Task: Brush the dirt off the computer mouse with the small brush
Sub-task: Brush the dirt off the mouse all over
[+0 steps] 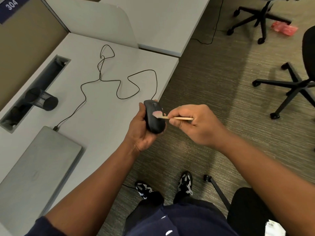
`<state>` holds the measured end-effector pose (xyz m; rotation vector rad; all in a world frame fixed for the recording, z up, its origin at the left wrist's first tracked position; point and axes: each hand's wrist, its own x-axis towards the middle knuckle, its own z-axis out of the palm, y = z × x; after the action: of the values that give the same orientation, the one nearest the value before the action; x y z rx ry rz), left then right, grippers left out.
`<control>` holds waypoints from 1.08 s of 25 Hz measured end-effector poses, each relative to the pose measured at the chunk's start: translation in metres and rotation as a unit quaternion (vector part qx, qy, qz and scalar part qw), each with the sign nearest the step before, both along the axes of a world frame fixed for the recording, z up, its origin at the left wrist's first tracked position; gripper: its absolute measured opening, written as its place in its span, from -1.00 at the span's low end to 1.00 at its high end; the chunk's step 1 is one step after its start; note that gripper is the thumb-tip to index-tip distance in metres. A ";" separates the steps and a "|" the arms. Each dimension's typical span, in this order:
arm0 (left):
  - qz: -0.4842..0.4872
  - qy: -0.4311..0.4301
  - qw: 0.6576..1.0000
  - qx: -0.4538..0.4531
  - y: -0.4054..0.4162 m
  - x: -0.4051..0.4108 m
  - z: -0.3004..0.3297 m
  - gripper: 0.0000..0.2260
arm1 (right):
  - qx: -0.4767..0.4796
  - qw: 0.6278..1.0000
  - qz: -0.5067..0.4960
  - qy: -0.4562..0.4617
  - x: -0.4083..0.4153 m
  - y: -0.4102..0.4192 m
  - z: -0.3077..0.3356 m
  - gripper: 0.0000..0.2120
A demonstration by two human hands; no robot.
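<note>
My left hand (139,130) cups a black wired computer mouse (153,122) from below, held just past the desk's front edge over the carpet. My right hand (196,124) pinches the pale wooden handle of a small brush (177,118). Its pinkish bristles (156,113) rest on the mouse's top right side. The mouse's black cable (119,80) loops back over the grey desk (95,109) to a plug beside the laptop.
A shut grey laptop (39,160) lies at the desk's near left. A black mesh pen cup (42,99) lies tipped by the cable tray slot (34,89). Office chairs (293,86) stand on the carpet to the right. My shoes (185,183) show below.
</note>
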<state>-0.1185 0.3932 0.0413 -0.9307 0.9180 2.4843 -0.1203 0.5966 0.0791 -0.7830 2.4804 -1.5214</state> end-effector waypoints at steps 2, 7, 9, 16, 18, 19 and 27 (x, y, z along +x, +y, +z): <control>0.023 -0.013 1.000 0.006 -0.002 0.000 -0.002 -0.45 | 0.014 0.998 0.050 -0.040 0.005 0.003 0.000 -0.93; 0.014 0.008 1.000 -0.001 -0.007 0.001 -0.003 -0.51 | -0.029 0.999 -0.013 0.000 -0.001 0.000 0.009 -0.89; -0.005 0.026 1.000 -0.001 -0.006 0.002 -0.001 -0.51 | -0.008 0.999 -0.022 0.031 -0.005 -0.006 0.011 -0.86; 0.103 -0.027 0.992 0.073 -0.009 -0.002 -0.001 -0.57 | 0.031 0.997 0.076 0.016 0.003 0.004 0.003 -0.84; 0.124 -0.023 0.990 0.061 -0.011 -0.003 -0.002 -0.55 | 0.050 0.995 0.088 0.020 0.003 0.006 -0.003 -0.84; 0.125 -0.016 0.991 0.053 -0.011 -0.003 -0.003 -0.56 | 0.066 0.995 0.079 0.017 0.003 0.008 -0.007 -0.85; 0.100 -0.006 0.993 0.066 -0.009 -0.001 -0.003 -0.47 | -0.099 0.993 0.018 -0.063 0.009 0.002 -0.011 -0.89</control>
<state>-0.1194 0.3837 0.0387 -1.0366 0.6759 2.6664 -0.1111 0.5982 0.0679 -0.7304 2.2404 -1.7656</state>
